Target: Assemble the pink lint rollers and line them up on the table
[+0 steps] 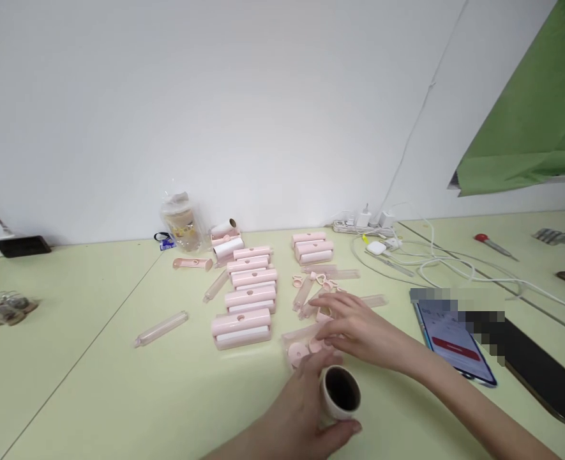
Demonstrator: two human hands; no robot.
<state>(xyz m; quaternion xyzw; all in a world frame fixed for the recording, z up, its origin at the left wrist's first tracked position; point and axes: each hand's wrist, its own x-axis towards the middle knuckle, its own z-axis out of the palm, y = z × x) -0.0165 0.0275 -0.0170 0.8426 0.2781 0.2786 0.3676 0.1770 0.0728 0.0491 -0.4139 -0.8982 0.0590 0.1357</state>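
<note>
In the foreground my left hand (306, 406) is closed around a white lint-roller refill roll (331, 414), its dark hollow core facing up toward me. Just beyond it, my right hand (361, 327) reaches in from the right with fingers apart and curved down. Those fingertips are over a translucent pink plastic case (289, 338) with round pink discs (298, 353); whether they touch it I cannot tell. Behind the right hand lie clear pink handles (304, 291) and small pink rings (297, 281). Left of the case stands a column of pink lint rollers (242, 327).
Two more pink rollers (313, 248) stand farther back. A loose clear handle (161, 329) lies at left, near a bagged cup (182, 223). To the right are a phone (454, 345), white cables (435, 259), a power strip (349, 227) and a red-handled screwdriver (495, 246).
</note>
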